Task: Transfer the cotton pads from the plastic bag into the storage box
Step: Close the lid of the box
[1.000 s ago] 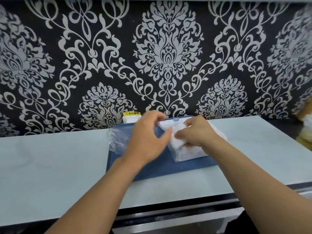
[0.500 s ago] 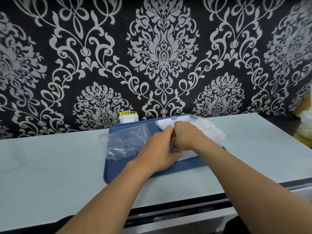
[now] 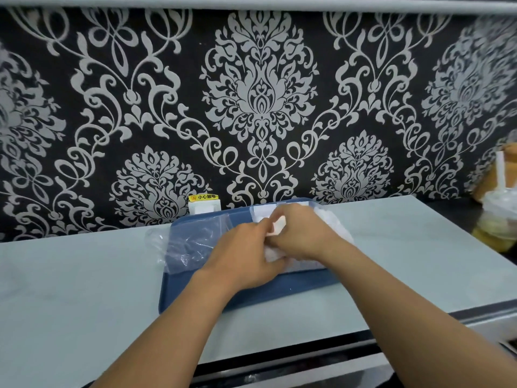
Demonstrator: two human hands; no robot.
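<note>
A blue tray lies on the pale counter. On its left part lies a crumpled clear plastic bag, apart from both hands. On its right part stands the clear storage box, mostly hidden by my hands. White cotton pads show between the hands at the box. My left hand has curled fingers and its thumb lies against the pads. My right hand is over the box and pinches a white pad at its fingertips.
A white socket with a yellow warning label sits on the patterned wall just behind the tray. A lidded drink cup with a straw stands at the far right. The counter's front edge runs below my forearms.
My left hand has moved right and closed in on my right hand at the box. Both hands now press together around the pads, and a white pad shows between the fingers.
</note>
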